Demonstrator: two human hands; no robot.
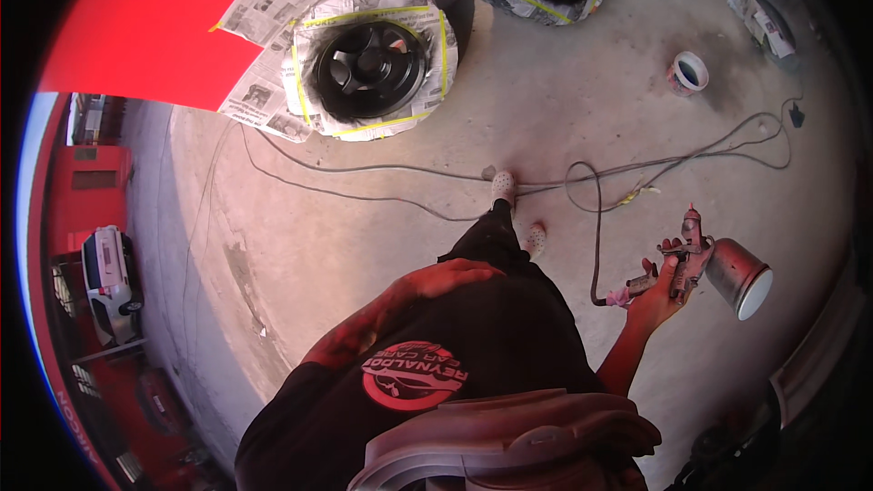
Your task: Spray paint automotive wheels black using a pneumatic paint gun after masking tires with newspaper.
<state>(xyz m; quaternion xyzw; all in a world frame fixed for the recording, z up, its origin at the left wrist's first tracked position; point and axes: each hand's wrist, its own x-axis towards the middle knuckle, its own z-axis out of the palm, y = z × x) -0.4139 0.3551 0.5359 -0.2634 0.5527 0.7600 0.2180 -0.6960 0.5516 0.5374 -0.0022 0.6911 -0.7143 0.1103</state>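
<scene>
You're on a pale concrete floor point(300, 282), smudged dark toward its far right side. Worn, dirty strip point(244, 275) along its left; greyer pavement point(150, 182) beyond. Past that, your left: red wall point(68, 209), white vehicle point(111, 277) parked nearby. Floor light uneven, faintly pink in places.

Daylight washes the concrete floor point(364, 236) beyond the left fingers point(473, 272), paling toward the left, while a red cast tints the spray gun point(697, 259) in the right fingers point(671, 265). To the right of that grip, the floor dims into gloom; just below the left fingers, a black T-shirt point(509, 327) swallows detail. Far left of them, a pale SUV point(107, 282) looks soft and tilted (fisheye distortion, complete with a blue-fringed edge and blackened corners).
</scene>
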